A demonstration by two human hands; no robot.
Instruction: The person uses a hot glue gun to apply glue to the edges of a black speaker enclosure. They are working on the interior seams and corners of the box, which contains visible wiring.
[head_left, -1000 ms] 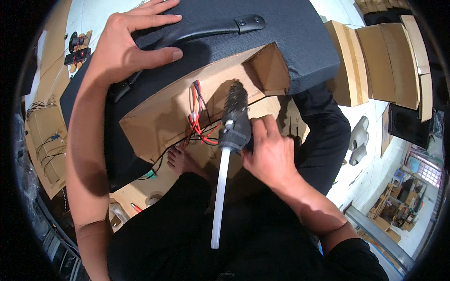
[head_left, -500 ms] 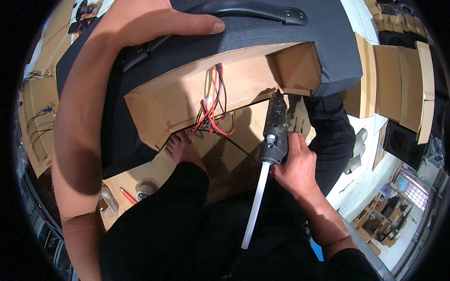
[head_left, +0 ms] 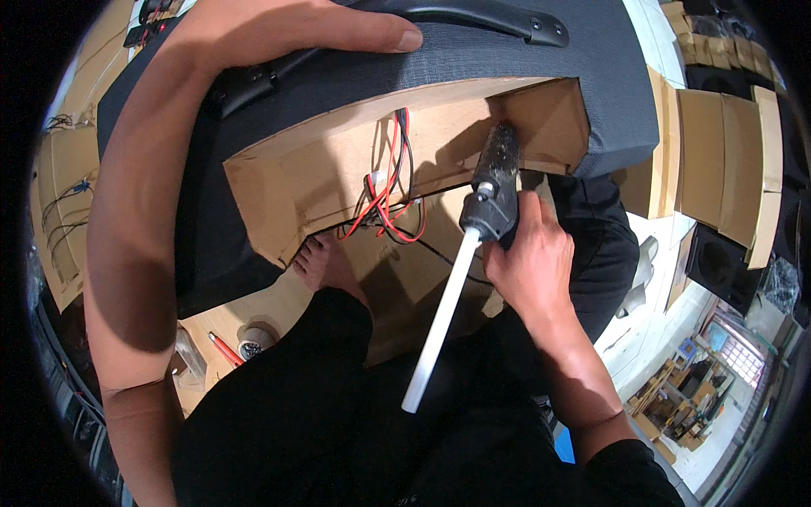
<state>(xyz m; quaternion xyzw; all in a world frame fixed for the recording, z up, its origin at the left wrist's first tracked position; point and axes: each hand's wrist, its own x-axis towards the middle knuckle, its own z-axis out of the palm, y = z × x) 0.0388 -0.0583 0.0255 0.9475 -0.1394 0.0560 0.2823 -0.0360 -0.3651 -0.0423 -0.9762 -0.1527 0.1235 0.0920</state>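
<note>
A right hand [head_left: 532,262] closed around a black glue gun [head_left: 497,182] aims into a speaker cabinet [head_left: 355,169], steadied on top by the flat, open left hand [head_left: 287,34].

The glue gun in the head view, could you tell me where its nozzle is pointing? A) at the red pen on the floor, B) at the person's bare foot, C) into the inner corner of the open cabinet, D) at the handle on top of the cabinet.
C: the right hand holds the glue gun with its tip up inside the wooden corner of the cabinet, near the wires, while the left hand rests on top.
</note>
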